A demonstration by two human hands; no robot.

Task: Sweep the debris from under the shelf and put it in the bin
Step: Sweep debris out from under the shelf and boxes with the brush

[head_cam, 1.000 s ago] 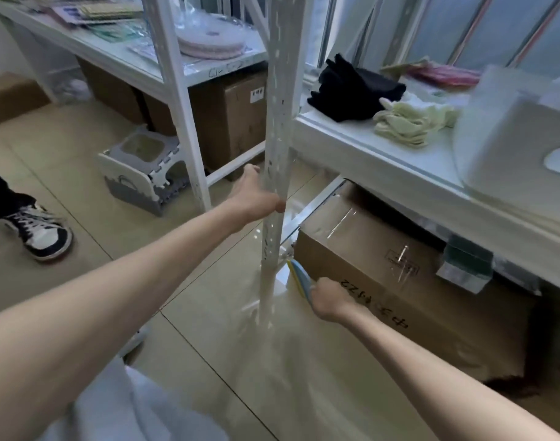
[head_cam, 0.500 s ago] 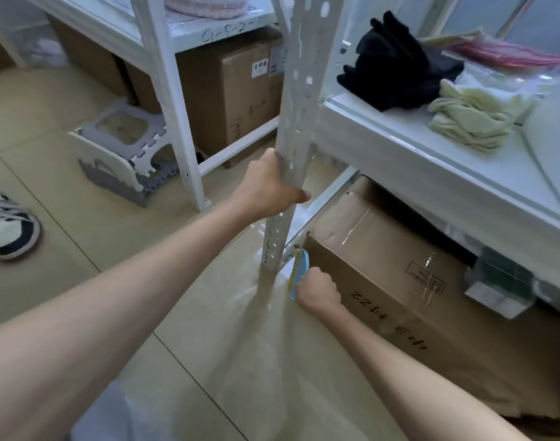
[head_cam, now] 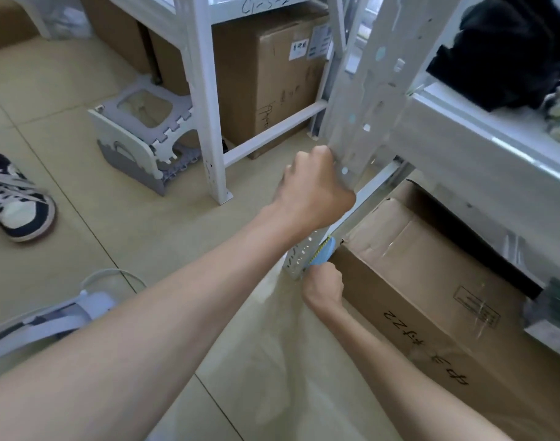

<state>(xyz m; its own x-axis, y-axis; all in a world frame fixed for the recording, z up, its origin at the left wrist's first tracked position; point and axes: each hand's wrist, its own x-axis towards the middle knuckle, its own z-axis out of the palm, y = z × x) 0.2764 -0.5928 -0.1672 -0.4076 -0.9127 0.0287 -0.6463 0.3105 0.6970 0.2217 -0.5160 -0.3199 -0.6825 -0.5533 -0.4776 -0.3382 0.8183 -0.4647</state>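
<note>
Head view: my left hand [head_cam: 315,190] is clamped on the shelf post [head_cam: 364,100]. My right hand [head_cam: 323,286] grips a blue brush [head_cam: 322,253] at the post's foot, beside the cardboard box [head_cam: 431,275]. I see no debris or bin, so I judge the sweeping barely begun.

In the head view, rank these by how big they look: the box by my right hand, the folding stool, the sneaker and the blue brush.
1. box, by far, though it is also nearest the camera
2. stool
3. sneaker, cut off by the frame's edge
4. brush, only part of it shows
</note>
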